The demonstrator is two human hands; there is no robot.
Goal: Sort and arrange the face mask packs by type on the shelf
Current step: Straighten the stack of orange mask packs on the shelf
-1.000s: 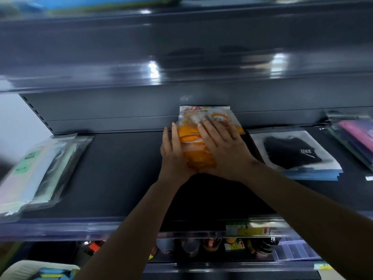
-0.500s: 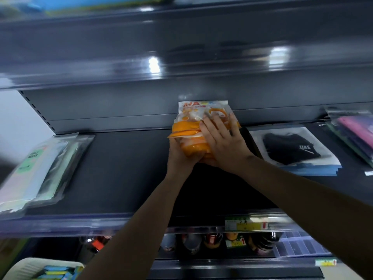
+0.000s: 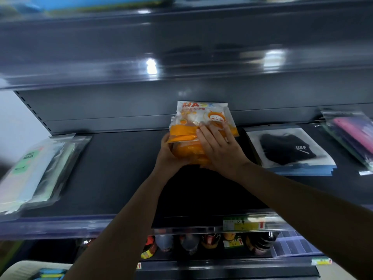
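A stack of orange-and-white face mask packs [image 3: 198,119] is tilted up at the middle back of the dark shelf [image 3: 113,170]. My left hand [image 3: 169,156] grips the stack from its left side and underneath. My right hand [image 3: 219,147] lies on top of the packs with its fingers spread and fairly straight. Left on the shelf lies a pile of pale green and clear mask packs [image 3: 34,170]. To the right is a stack of packs with a black mask [image 3: 287,151], and at the far right a pile of pink and purple packs [image 3: 352,134].
The shelf's clear front rail [image 3: 60,226] carries a yellow price label [image 3: 243,224]. Bottles stand on the lower shelf [image 3: 201,242]. A basket with blue packs [image 3: 38,272] sits at the bottom left. Another shelf hangs overhead [image 3: 181,63].
My left hand has slid from the top of the orange packs to their left underside, and the stack's front has lifted and tilted up. My right hand stays on top.
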